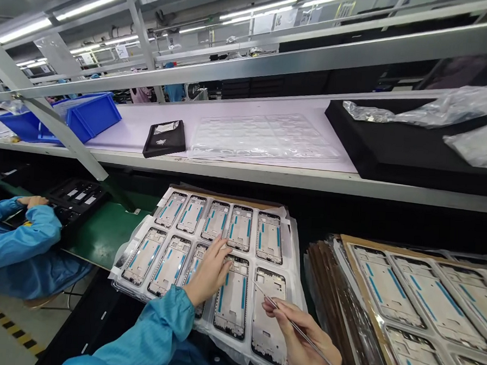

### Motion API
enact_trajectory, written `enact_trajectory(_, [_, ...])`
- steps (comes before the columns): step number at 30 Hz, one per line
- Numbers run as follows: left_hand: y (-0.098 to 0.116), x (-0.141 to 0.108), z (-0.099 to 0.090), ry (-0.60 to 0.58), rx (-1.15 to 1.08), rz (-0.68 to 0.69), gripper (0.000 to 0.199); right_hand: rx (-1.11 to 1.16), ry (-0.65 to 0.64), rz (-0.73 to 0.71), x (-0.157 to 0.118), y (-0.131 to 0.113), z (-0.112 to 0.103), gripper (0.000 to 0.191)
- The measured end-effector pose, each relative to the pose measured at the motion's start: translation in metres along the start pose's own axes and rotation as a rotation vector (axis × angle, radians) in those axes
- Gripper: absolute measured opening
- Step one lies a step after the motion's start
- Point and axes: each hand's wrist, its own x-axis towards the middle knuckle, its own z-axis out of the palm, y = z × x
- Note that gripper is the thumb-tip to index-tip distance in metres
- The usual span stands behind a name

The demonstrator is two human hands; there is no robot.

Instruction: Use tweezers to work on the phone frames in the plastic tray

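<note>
A white tray (252,262) lies in front of me, holding two rows of phone middle frames with black rims and blue strips. My left hand (211,269) rests on the tray with fingers stretched out, partly covering one phone frame (233,304). In my right hand (304,338) is a pair of thin metal tweezers (277,306), pinched between thumb and fingers. Their tip points at the upper left of the near right phone frame (269,328), on which I see no blue strips. Whether the tip touches anything is unclear.
At right, a stack of trays (383,320) carries more phone frames. The shelf (244,174) ahead holds blue bins (94,117), a small black tray (166,140), clear plastic trays (262,137) and black foam (412,148) with plastic bags. A co-worker's blue sleeve (41,229) is at left.
</note>
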Motion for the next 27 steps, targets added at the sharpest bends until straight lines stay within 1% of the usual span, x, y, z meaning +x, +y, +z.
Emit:
enact_trajectory(2, [-0.003,-0.003,-0.004,-0.067,0.084,-0.042,0.041,-0.022,-0.075,0.047,0.005,0.010,-0.004,0.004])
enact_trajectory(3, [-0.005,-0.005,-0.005,-0.101,0.114,-0.054,0.046,-0.034,-0.123,0.101,0.010,0.017,-0.005,0.008])
enact_trajectory(4, [-0.008,-0.007,-0.005,-0.130,0.133,-0.056,0.050,-0.044,-0.169,0.174,0.016,0.026,-0.006,0.016])
enact_trajectory(6, [-0.012,-0.010,-0.005,-0.158,0.142,-0.039,0.051,-0.053,-0.268,0.340,0.032,0.045,-0.004,0.035])
enact_trajectory(8, [-0.015,-0.013,-0.004,-0.160,0.131,-0.018,0.049,-0.040,-0.336,0.433,0.047,0.062,0.001,0.045])
enact_trajectory(11, [-0.015,-0.014,-0.004,-0.149,0.132,-0.020,0.052,-0.042,-0.420,0.432,0.060,0.080,0.012,0.050])
enact_trajectory(13, [-0.014,-0.014,-0.003,-0.128,0.144,-0.027,0.055,-0.051,-0.456,0.423,0.062,0.088,0.018,0.049])
enact_trajectory(16, [-0.011,-0.015,-0.002,-0.110,0.145,-0.023,0.054,-0.060,-0.470,0.417,0.058,0.097,0.020,0.048])
enact_trajectory(21, [-0.008,-0.015,-0.003,-0.129,0.179,-0.020,0.051,-0.060,-0.459,0.382,0.054,0.102,0.018,0.043])
enact_trajectory(27, [-0.006,-0.016,-0.006,-0.153,0.272,0.032,0.049,-0.040,-0.451,0.335,0.054,0.101,0.017,0.042])
